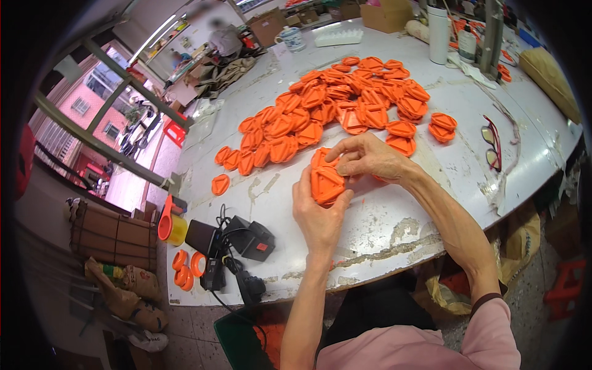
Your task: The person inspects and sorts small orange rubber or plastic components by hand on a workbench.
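Orange disc (327, 187) clasped by left hand (316, 223); right hand (375, 156) arched at two o'clock, grip unclear; orange contents (272, 343) held in green bin (231, 333), seven o'clock.

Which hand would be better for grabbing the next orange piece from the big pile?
Probably the right hand. It is closer to the pile, with its fingers near the top of the held orange piece, while the left hand supports that piece from below.
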`<state>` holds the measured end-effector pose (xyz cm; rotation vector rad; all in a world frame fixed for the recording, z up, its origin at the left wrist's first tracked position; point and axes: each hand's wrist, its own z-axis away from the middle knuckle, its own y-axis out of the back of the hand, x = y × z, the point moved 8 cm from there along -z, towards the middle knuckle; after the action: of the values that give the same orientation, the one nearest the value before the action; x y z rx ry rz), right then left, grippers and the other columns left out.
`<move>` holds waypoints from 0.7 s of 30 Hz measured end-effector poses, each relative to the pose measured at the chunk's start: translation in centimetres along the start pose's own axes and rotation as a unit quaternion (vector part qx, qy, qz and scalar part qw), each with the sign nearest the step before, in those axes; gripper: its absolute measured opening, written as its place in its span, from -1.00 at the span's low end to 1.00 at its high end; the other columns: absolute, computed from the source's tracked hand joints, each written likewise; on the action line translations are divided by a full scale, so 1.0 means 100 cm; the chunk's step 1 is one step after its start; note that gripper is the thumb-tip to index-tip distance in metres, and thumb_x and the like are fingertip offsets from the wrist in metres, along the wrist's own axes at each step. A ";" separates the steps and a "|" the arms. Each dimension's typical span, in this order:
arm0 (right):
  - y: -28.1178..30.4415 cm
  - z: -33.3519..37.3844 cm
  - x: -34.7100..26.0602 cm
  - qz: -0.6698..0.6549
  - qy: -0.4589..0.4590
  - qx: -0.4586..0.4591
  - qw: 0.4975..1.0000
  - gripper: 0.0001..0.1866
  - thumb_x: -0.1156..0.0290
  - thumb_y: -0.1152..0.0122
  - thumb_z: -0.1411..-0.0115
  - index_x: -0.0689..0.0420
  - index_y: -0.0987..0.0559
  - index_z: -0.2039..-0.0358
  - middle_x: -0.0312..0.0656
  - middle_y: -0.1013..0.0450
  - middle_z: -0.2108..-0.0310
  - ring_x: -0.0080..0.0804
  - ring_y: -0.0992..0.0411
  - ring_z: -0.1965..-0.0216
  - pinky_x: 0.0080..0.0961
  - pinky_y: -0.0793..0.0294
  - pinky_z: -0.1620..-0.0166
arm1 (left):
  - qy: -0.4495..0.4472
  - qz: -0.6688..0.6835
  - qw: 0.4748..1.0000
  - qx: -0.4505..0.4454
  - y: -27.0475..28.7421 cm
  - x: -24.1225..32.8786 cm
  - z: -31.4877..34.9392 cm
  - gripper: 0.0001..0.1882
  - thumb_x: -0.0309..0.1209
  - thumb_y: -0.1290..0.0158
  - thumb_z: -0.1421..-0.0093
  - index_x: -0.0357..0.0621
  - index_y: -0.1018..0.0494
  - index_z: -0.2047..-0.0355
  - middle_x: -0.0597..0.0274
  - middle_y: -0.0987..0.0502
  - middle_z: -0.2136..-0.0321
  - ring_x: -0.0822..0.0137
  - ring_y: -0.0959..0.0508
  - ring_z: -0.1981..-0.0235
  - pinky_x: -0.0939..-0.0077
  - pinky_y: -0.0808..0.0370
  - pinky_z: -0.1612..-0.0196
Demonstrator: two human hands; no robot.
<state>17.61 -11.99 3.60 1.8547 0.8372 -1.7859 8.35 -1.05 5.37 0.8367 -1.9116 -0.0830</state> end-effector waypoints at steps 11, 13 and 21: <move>0.004 0.015 0.000 0.054 -0.050 0.024 0.997 -0.64 0.29 -0.26 -0.03 0.19 -0.52 0.17 -0.27 -0.49 0.43 -0.59 -0.43 0.42 -0.65 -0.43 0.34 | 0.013 0.096 0.995 0.000 0.007 0.006 0.028 -0.31 -0.42 -0.30 0.19 -0.34 -0.32 0.02 -0.02 -0.47 0.18 0.22 -0.52 0.21 0.40 -0.51 0.23; -0.005 0.010 -0.002 0.041 -0.049 0.020 0.998 -0.63 0.27 -0.26 -0.03 0.18 -0.52 0.17 -0.25 -0.50 0.41 -0.57 -0.44 0.42 -0.63 -0.45 0.33 | -0.007 0.090 0.996 0.005 0.031 0.018 0.050 -0.32 -0.43 -0.30 0.18 -0.34 -0.30 0.01 0.00 -0.45 0.17 0.26 -0.50 0.17 0.44 -0.52 0.29; -0.006 0.003 0.000 0.067 -0.038 0.018 0.997 -0.64 0.31 -0.27 -0.05 0.22 -0.49 0.17 -0.21 -0.52 0.41 -0.56 -0.45 0.42 -0.63 -0.45 0.35 | 0.044 0.054 0.986 -0.154 0.083 0.020 0.166 -0.29 -0.40 -0.34 0.24 -0.32 -0.35 0.02 -0.04 -0.40 0.12 0.10 -0.46 0.11 0.39 -0.40 0.06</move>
<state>16.98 -11.77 3.60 1.8088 0.6406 -1.7862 -9.99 -0.83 2.13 0.5208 -1.7978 -0.2636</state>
